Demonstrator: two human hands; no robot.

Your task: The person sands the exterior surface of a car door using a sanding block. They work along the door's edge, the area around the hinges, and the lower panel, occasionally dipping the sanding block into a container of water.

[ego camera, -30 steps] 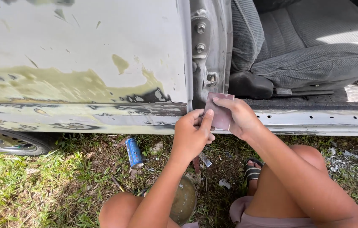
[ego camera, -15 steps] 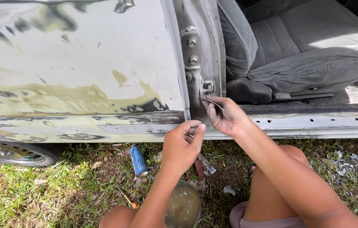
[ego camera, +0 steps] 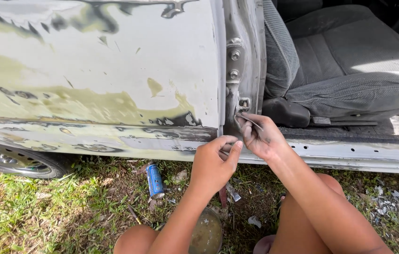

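Grass and litter lie under a car whose panel is sanded and patched with greenish filler, the door open onto a grey seat. Right hand is curled at the foot of the pillar, fingers pinched on a thin folded sheet, probably sandpaper, pressed against the metal just below the hinge bolts. Left hand sits just beside and below it, thumb and fingers closed on another small scrap; what it is I cannot tell. A blue can lies well below the left hand, and a round tin near the wrist. Risks, as I judge them: the sheet could slip from so light a pinch, knuckles could scrape the striker or sill edge, and the tin could be knocked by a knee.
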